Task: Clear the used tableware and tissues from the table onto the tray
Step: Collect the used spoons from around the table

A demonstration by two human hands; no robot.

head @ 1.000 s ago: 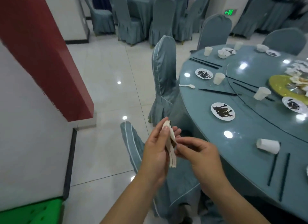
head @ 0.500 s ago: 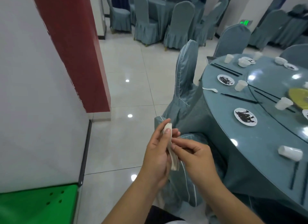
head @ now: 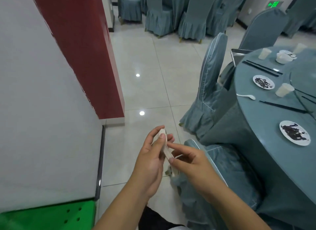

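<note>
Left fingers point(head: 161, 137): grip white stack point(head: 164, 145) upright, holding it together
Right fingers point(head: 177, 147): pinch its lower end, seemingly squaring it

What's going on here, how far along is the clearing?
A person beside the round table holds a stack of thin white pieces, possibly spoons, upright in the left hand, while the right hand pinches its edge with thumb and forefinger. Dirty plates, paper cups, black chopsticks and a white spoon lie uncollected on the table. A metal tray sits at its far edge.
</note>
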